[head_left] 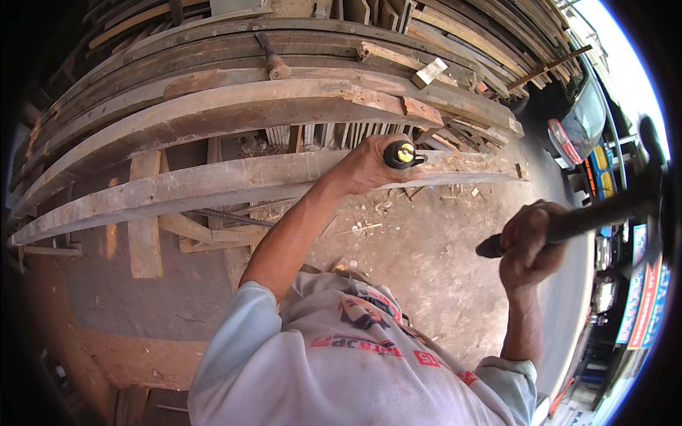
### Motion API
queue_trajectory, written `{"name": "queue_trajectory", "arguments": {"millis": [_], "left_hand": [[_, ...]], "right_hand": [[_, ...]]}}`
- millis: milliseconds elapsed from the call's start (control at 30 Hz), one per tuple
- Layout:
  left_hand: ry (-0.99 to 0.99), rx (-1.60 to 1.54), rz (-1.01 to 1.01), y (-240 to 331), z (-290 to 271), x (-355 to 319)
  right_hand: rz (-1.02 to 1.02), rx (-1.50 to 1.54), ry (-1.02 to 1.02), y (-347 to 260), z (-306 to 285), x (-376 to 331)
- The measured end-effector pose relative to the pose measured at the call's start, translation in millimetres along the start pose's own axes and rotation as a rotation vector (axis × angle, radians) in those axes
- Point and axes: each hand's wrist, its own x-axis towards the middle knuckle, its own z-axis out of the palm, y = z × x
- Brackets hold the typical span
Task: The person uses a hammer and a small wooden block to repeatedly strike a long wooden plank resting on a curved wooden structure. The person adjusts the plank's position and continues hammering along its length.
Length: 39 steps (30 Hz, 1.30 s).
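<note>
The left hand [373, 168] is wrapped around a black tool with a yellow end [405, 153], the long timber beam [249, 179] beneath that grip, while the right hand [531, 245], well to its right, clenches a dark hammer [604, 214] jutting rightward from the fist

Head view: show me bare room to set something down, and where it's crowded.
Mostly bare: the dirt ground between the near beam, the shirt and the right hand, bar scattered wood scraps; narrower, the near beam's surface left of the left hand. Crowded: beyond that beam, where more beams and stacked planks lie close together.
</note>
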Motion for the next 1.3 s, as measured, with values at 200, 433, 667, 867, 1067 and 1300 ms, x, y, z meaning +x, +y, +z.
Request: {"name": "queue_trajectory", "arguments": {"millis": [200,433,667,867,1067,1300], "left_hand": [[0.010,-0.081,0.022,4.7,1.5,-4.4],[-0.055,-0.032,0.014,9.9,2.5,-2.5],[0.032,-0.119,0.142,7.4,10.8,10.1],[-0.021,-0.060,0.083,5.1,10.2,-3.6],[-0.006,-0.009,0.075,4.3,7.3,3.6],[-0.016,-0.034,0.078,1.3,3.8,-6.8]], "right_hand": [[0.386,-0.587,-0.406,-28.6,12.9,1.2],[-0.369,0.362,0.491,-60.1,-32.4,36.5],[0.351,-0.719,-0.353,3.2,21.8,-19.1],[-0.250,0.034,0.513,-79.5,-34.0,18.2],[0.255,-0.778,-0.277,19.0,25.4,-60.4],[0.078,-0.121,0.403,-42.6,5.8,-13.4]]}}
